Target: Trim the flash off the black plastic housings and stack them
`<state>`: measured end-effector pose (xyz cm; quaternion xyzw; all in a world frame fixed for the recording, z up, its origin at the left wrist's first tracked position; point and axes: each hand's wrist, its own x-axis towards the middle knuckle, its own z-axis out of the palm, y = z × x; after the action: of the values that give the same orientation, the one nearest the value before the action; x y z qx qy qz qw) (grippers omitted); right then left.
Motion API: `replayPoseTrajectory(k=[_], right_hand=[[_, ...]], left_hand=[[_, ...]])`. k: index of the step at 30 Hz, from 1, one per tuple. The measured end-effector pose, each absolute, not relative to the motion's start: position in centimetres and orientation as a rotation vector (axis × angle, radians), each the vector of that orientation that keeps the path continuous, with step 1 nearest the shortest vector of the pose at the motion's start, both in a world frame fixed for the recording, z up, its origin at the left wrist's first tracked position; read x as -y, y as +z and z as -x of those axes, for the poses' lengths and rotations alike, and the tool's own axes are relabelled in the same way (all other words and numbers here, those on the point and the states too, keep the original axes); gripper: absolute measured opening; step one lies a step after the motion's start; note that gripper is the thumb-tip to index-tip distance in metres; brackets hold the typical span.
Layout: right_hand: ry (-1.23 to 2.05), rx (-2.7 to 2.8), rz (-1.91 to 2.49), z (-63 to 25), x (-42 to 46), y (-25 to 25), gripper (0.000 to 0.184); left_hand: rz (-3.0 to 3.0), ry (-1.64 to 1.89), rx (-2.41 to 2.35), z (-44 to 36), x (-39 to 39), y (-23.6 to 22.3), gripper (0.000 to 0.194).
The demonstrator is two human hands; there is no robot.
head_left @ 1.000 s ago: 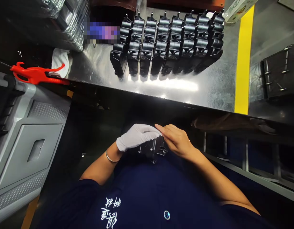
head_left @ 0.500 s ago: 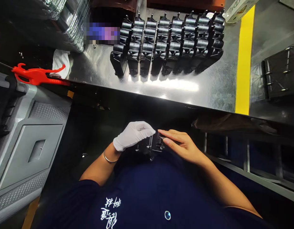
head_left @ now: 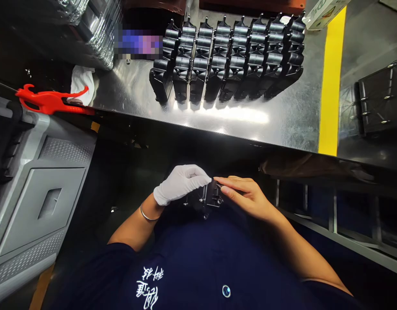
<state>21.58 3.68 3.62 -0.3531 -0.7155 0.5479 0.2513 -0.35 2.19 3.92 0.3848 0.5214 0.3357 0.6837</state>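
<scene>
My left hand (head_left: 182, 183), in a white glove, is closed with its fingertips gripping the upper edge of a black moulded plastic part (head_left: 204, 202). This part sits close against my dark blue shirt, and its outline blends into the cloth; small shiny posts and a ring show on it. My bare right hand (head_left: 245, 193) is at the part's right side, thumb and fingers pinched around a small thin, pointed blade-like tool (head_left: 219, 186). Most of that tool is hidden in the fingers. The right index fingertip almost meets the gloved fingertips at the part's top edge.
Several black ribbed plastic parts (head_left: 224, 56) stand in a row on the metal table (head_left: 291, 125). A red air gun (head_left: 50, 99) and white cloth (head_left: 82, 84) lie left, above a grey plastic crate (head_left: 40, 206). Another black part (head_left: 379, 99) lies right of the yellow tape (head_left: 330, 86).
Both hands and the black part appear shifted very slightly right, along with a small shift of the whole view. The grips look the same.
</scene>
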Motion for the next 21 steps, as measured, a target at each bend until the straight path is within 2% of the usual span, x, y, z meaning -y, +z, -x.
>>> replayPoseTrajectory(k=[9, 13, 18, 21], right_hand=[[1.677, 1.736, 1.082, -21.4, -3.6, 3.2, 0.023], [1.585, 1.608, 1.207, -20.8, -3.2, 3.1, 0.024], [1.244, 1.854, 1.124, -20.1, -3.1, 3.2, 0.024], [1.184, 1.914, 1.065, -19.8, -3.2, 3.3, 0.023]], left_hand=[[-0.907, 0.771, -1.167, 0.4, -1.9, 3.7, 0.027], [-0.967, 0.84, -1.231, 0.3, -1.8, 3.5, 0.03], [-1.096, 0.933, -1.339, 0.1, -1.5, 3.1, 0.027], [-1.14, 0.962, -1.365, 0.0, -1.4, 3.0, 0.025]])
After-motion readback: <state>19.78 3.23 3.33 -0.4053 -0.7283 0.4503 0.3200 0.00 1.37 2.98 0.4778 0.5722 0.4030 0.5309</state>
